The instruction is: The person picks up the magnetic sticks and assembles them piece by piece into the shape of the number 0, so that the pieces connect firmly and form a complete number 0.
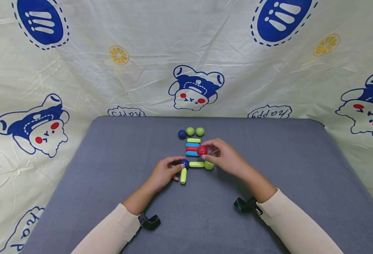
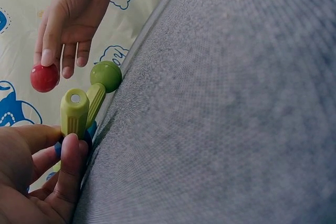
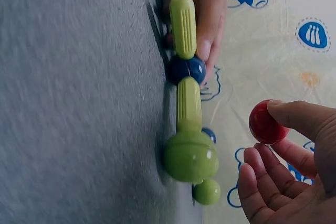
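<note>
— What do we have in our right hand [image 1: 226, 158]?

— We pinch a red ball [image 1: 202, 150] between thumb and fingertips, held above the grey mat [image 1: 284, 165], just beside the stack of rods [image 1: 192, 147]. The right wrist view shows the thumb over the ball and the other fingers loosely curled beneath it.

— And our left hand [image 1: 165, 173]?

— Its fingers curl around a dark blue ball [image 1: 184, 163] on the mat. That ball is the corner of a small built piece: one green rod [image 1: 183, 175] runs from it toward us, a second green rod [image 1: 196, 164] runs to the right and ends in a green ball [image 1: 209, 165].

— How near is the red ball to that piece?

— Near, but apart; it hangs just above and behind the green ball, touching nothing but our fingers.

— What else lies on the mat?

— Behind the stack, three loose balls [image 1: 190, 132] sit in a row, one dark blue and two green. The stack itself holds a green rod, then blue, red and blue ones side by side.
</note>
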A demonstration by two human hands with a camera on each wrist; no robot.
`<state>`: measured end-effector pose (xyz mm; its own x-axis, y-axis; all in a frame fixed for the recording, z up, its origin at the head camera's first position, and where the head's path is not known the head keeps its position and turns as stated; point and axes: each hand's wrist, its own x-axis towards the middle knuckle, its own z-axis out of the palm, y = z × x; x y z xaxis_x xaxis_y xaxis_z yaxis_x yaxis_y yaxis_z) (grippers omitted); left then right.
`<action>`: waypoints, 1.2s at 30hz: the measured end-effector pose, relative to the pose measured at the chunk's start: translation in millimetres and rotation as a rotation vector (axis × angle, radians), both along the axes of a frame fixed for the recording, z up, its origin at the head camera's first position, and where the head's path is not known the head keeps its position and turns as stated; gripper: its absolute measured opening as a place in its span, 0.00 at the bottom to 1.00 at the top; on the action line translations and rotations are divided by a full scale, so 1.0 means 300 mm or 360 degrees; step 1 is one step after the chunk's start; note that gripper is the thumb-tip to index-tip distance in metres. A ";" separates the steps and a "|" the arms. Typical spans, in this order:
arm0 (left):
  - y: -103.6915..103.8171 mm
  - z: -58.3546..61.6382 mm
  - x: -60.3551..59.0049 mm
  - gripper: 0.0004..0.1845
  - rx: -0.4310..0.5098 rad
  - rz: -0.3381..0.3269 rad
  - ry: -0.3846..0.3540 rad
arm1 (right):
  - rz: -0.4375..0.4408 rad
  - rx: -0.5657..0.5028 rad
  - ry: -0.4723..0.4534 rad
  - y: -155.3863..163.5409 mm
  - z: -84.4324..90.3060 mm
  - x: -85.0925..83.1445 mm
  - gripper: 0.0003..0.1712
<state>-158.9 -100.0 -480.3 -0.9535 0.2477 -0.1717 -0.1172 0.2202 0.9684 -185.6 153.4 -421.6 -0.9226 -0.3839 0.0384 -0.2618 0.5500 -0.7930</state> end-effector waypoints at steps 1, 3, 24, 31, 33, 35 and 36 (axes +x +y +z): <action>0.000 0.000 0.000 0.19 0.0005 0.0000 0.0002 | 0.0017 0.0001 0.0004 -0.002 0.000 0.007 0.23; 0.000 0.001 0.001 0.19 0.0013 0.0004 0.0000 | 0.0048 0.0003 0.0007 -0.007 -0.001 0.022 0.23; -0.003 -0.003 0.007 0.18 -0.0002 0.0012 0.0013 | 0.0373 -0.0011 -0.0053 -0.064 -0.054 0.151 0.22; -0.002 -0.004 0.004 0.18 0.0003 0.0001 0.0034 | 0.0436 -0.0007 -0.0101 -0.084 -0.069 0.173 0.22; -0.001 -0.003 0.003 0.18 0.0005 -0.0003 0.0039 | 0.0462 -0.0014 -0.0111 -0.091 -0.071 0.177 0.22; -0.001 0.000 0.003 0.18 0.0012 -0.0007 0.0038 | 0.0492 -0.0011 -0.0109 -0.100 -0.073 0.182 0.22; 0.000 0.001 0.003 0.18 0.0016 -0.0007 0.0033 | 0.0507 -0.0004 -0.0103 -0.104 -0.075 0.184 0.22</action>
<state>-158.0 -100.0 -480.0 -0.9557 0.2534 -0.1495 -0.0963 0.2108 0.9728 -130.4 122.3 -444.1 -0.7565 -0.6538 -0.0153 -0.3693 0.4463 -0.8151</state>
